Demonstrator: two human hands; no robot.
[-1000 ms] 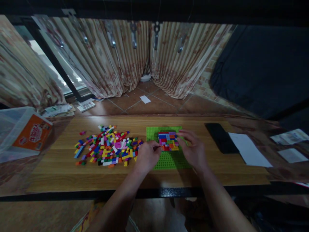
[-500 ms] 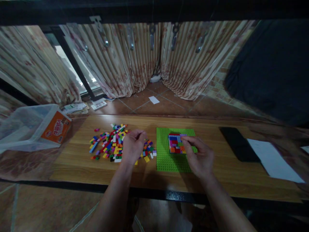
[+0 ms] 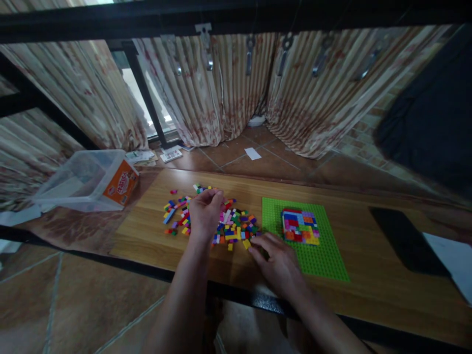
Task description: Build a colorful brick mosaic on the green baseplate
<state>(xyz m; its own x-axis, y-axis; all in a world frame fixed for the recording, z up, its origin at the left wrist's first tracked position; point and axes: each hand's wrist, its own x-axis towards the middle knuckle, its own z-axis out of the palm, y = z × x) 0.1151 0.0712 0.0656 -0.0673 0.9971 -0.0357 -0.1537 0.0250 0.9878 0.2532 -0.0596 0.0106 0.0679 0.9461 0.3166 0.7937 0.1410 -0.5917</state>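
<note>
Over the loose pile of small coloured toy bricks (image 3: 230, 231), my left hand (image 3: 204, 216) is closed in a pinch; whatever its fingertips hold, if anything, is hidden. My right hand (image 3: 279, 263) is low over the table at the pile's right edge, thumb and forefinger apart beside a yellow brick (image 3: 246, 244). The green studded baseplate (image 3: 324, 263) lies to the right of the pile. On it sits a low block of many-coloured bricks (image 3: 300, 226), roughly square, with a green patch near its middle.
A clear plastic box (image 3: 88, 179) with an orange label stands at the left. To the right lie a black flat object (image 3: 407, 238) and a white paper sheet (image 3: 450, 255). Beyond the wooden table (image 3: 147, 246) are striped curtains (image 3: 228, 88) and a tiled floor.
My right hand has left the brick block and come left to the pile's edge. My left hand stays pinched over the pile. The view has turned left, so the scene sits further right.
</note>
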